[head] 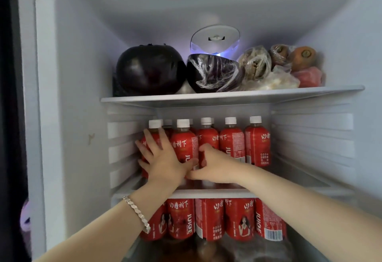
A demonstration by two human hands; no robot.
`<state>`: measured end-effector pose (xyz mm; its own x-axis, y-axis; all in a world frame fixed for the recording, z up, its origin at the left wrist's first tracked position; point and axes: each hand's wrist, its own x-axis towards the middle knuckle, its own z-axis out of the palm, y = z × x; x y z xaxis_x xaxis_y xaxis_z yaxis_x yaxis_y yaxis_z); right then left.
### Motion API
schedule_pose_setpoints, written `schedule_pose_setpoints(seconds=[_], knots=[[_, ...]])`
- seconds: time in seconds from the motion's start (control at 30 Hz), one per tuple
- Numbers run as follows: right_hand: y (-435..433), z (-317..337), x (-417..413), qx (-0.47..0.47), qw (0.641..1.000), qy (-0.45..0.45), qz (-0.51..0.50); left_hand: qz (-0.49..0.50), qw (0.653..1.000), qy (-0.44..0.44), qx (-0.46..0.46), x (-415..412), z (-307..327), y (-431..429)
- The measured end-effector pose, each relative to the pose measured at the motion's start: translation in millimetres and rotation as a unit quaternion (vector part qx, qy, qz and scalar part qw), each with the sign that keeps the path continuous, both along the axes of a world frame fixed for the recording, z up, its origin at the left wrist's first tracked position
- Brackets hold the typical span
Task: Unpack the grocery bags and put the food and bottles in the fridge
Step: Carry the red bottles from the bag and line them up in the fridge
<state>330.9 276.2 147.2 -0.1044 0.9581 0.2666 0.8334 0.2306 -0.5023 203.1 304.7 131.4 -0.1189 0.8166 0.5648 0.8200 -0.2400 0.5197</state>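
Note:
Several red juice bottles [257, 141] with white caps stand in rows on the fridge's middle shelf [210, 194]. My left hand [163, 158] lies spread on the leftmost front bottle [154, 131], fingers straight, thumb reaching toward the second bottle [183, 144]. My right hand [215, 164] is just right of it, its fingers curled in the gap between the second and third bottles and its thumb low at the second bottle's base. The two hands touch at the thumbs. A silver bracelet is on my left wrist.
The top shelf [231, 94] carries a dark round eggplant [148, 71], a wrapped half eggplant [213, 73], bagged food and carrots [302, 58]. More red juice bottles [239, 218] fill the shelf below. The fridge's left wall [82, 117] is close beside my left hand.

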Motion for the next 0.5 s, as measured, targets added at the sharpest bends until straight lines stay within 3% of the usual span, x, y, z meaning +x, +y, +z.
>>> schedule_pose_setpoints(seconds=[0.2, 0.33, 0.5], knots=[[22, -2, -24, -0.037, 0.997, -0.058, -0.039, 0.011, 0.981, 0.184, -0.064, -22, 11, -9], [27, -4, -26, -0.048, 0.999, 0.000, -0.025, 0.095, 0.914, 0.395, -0.013, -39, 20, -14], [16, -10, -35, -0.023, 0.998, -0.012, -0.059, 0.104, 0.887, 0.449, -0.025, -41, 26, -13]])
